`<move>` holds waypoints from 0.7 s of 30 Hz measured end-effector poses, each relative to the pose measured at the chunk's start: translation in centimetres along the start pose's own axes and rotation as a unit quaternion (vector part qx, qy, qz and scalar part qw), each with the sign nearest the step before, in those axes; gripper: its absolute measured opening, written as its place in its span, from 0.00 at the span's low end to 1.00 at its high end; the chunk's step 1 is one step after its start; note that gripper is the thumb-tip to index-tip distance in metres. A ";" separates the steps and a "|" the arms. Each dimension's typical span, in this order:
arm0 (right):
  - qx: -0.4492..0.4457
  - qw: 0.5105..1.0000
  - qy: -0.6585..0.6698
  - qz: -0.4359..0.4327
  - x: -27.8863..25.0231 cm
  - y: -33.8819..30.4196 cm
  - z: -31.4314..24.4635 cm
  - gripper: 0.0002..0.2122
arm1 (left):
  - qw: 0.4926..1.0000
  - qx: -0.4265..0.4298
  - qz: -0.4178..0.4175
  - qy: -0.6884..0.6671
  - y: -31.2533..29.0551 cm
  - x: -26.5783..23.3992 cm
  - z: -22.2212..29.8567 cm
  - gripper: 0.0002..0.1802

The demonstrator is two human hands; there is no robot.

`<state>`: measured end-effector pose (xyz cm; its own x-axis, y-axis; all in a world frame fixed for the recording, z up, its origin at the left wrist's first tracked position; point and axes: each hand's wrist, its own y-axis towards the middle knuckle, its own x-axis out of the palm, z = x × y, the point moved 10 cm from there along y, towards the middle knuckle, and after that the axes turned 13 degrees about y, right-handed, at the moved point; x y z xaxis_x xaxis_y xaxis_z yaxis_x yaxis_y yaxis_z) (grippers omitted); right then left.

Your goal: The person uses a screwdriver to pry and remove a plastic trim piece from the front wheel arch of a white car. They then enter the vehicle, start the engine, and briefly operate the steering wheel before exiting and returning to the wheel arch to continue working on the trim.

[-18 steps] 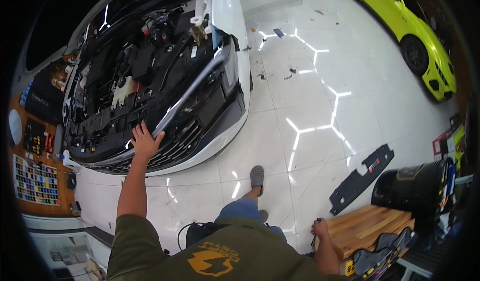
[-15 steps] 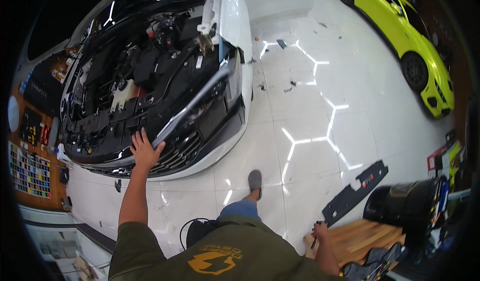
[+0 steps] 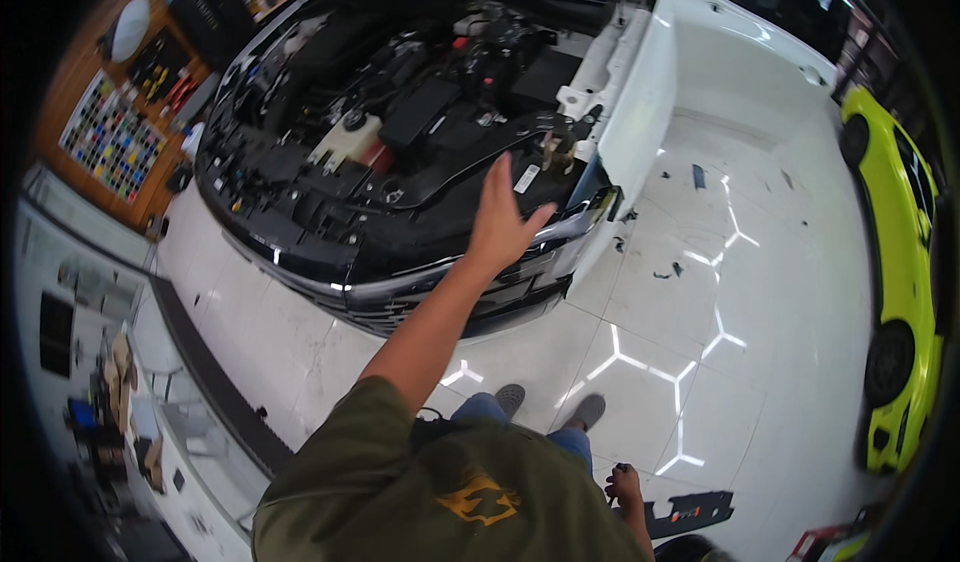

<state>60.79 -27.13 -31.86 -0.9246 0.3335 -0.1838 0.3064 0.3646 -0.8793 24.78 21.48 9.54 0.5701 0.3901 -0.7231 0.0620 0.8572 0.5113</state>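
Headlight [image 3: 580, 226] at the front corner of the white car [image 3: 648, 97] lies just to the right of the left hand [image 3: 502, 224], its long axis slanting up and rightward, away from the grille [image 3: 385, 314], along the car's curved front edge. The left hand is the nearer one by far: its forearm reaches out over that edge, its grip spread and bare — fingers pointing into the open engine bay [image 3: 420, 112], thumb held off toward the headlight. Whether the palm rests on the black cover [image 3: 440, 224] beneath or hangs above it, I cannot tell. The right hand [image 3: 625, 484] is well apart, low beside the person's body, its grip closed round a small dark object [image 3: 612, 503] — too small to identify. To its right, a dark flat panel [image 3: 700, 510] lies on the floor [image 3: 770, 402].
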 end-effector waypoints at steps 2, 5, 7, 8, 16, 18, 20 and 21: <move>-0.031 0.999 -0.021 -0.008 -3.2 2.5 -3.3 0.13 | 0.997 -0.071 0.025 -0.029 2.8 2.5 -0.3 0.54; -0.045 0.997 -0.058 -0.005 -8.0 4.4 -8.7 0.13 | 0.982 -0.184 0.021 -0.034 4.5 5.6 -0.9 0.56; -0.051 0.998 -0.027 -0.003 -11.8 6.7 -9.7 0.13 | 0.979 -0.196 0.051 -0.027 4.5 6.5 -1.4 0.54; -0.057 0.998 -0.006 0.014 -14.1 7.8 -10.7 0.12 | 0.977 -0.199 0.068 -0.027 4.8 6.9 -1.6 0.53; -0.017 0.996 -0.060 0.057 -25.4 12.0 -13.9 0.14 | 0.968 -0.241 0.069 -0.003 5.1 8.1 -0.5 0.36; -0.023 0.997 -0.056 0.047 -24.5 13.1 -16.1 0.13 | 0.961 -0.233 0.128 -0.076 4.6 7.2 -1.6 0.34; -0.035 0.997 -0.072 0.025 -22.5 14.6 -17.7 0.12 | 0.945 -0.214 0.171 -0.178 3.6 6.3 -3.1 0.34; -0.039 0.995 -0.086 0.014 -21.5 15.3 -18.3 0.12 | 0.935 -0.197 0.190 -0.227 2.9 5.7 -2.8 0.34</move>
<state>89.51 -12.83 -33.37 -0.9383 0.1937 -0.2865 0.3435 0.4265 -0.8367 25.92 27.14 5.63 0.7842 0.5849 -0.2070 -0.4711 0.7784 0.4149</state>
